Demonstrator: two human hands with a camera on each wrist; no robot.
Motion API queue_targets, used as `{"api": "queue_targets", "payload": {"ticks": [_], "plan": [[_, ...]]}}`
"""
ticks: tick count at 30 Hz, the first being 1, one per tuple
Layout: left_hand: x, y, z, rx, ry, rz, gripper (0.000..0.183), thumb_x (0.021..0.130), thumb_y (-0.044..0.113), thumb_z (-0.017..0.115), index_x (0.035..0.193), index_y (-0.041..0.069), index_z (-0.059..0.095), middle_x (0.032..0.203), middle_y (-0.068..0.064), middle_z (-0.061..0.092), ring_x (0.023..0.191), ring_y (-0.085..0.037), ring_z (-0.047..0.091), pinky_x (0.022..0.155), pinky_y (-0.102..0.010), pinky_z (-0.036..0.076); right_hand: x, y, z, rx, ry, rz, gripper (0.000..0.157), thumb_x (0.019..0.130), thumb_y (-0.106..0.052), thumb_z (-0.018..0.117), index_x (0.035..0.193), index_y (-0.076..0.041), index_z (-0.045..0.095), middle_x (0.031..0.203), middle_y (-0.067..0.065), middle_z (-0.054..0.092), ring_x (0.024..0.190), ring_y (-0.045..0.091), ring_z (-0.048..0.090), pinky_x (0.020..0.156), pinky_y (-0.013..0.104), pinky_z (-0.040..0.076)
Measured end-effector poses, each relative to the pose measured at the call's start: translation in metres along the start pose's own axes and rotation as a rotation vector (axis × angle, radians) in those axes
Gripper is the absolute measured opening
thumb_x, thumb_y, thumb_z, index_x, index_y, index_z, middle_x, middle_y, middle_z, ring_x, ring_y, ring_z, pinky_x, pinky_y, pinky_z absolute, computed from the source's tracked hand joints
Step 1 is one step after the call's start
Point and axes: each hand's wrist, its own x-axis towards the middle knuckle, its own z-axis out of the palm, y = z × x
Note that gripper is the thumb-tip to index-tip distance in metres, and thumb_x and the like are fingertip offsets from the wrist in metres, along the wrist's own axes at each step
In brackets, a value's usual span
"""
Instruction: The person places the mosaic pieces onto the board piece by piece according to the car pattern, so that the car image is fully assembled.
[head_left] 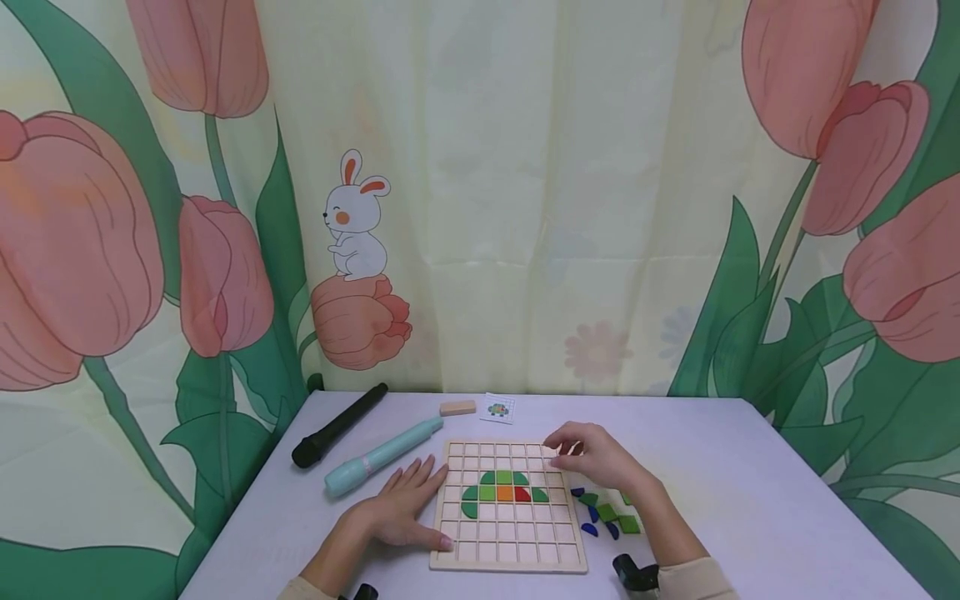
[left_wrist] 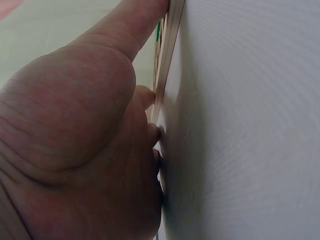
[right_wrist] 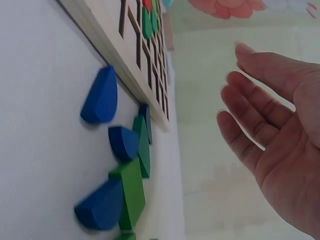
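Wooden grid board: located at the lower center of the frame, flat on the white table. A cluster of pieces occupies its middle cells: an orange square, a red piece directly to its right, light-green squares to its left and above it, and darker green rounded pieces around these.

Left hand: positioned at the lower center-left. My fingers are extended and spread; the thumb rests on the board's lower left edge and the index fingertip meets the left edge higher up. They grip nothing.

Right hand: positioned right of center, fingertips at the board's upper right corner. My fingers are loosely bent, with a gap between them and the thumb; they hold nothing.

Loose parts: blue pieces and green diamonds lie at the lower right, just beside the board's right edge.

Adjacent items: above the board lie a small patterned card and a wooden block. A turquoise cylinder and a black cylinder lie diagonally at center-left.
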Motion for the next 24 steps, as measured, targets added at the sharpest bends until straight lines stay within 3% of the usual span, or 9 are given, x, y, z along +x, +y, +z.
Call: {"api": "queue_targets", "payload": {"ticks": [5, 12, 24], "plan": [[0.000, -0.001, 0.000, -0.001, 0.003, 0.004, 0.121, 0.077, 0.077, 0.074, 0.168, 0.018, 0.020, 0.176, -0.014, 0.008, 0.163, -0.037, 0.004, 0.129, -0.064, 0.006, -0.005, 0.008, -0.011, -0.005, -0.039, 0.062, 0.025, 0.092, -0.013, 0.080, 0.116, -0.009, 0.077, 0.105, 0.007, 0.074, 0.092, 0.020, 0.061, 0.076, 0.026, 0.054], [0.000, 0.000, 0.000, 0.006, 0.004, 0.007, 0.121, 0.077, 0.077, 0.074, 0.168, 0.017, 0.020, 0.176, -0.015, 0.008, 0.163, -0.038, 0.004, 0.129, -0.064, 0.007, -0.014, 0.021, -0.026, -0.040, -0.146, 0.161, 0.022, 0.088, -0.009, 0.082, 0.109, -0.012, 0.079, 0.101, 0.003, 0.074, 0.090, 0.020, 0.061, 0.079, 0.034, 0.055], [0.000, -0.002, 0.002, 0.009, 0.015, 0.019, 0.122, 0.077, 0.077, 0.075, 0.168, 0.017, 0.020, 0.176, -0.015, 0.007, 0.163, -0.037, 0.004, 0.129, -0.064, 0.007, -0.034, 0.043, -0.047, -0.054, -0.205, 0.299, 0.022, 0.078, 0.001, 0.087, 0.095, -0.011, 0.079, 0.088, 0.003, 0.070, 0.083, 0.021, 0.057, 0.073, 0.034, 0.050]]}}
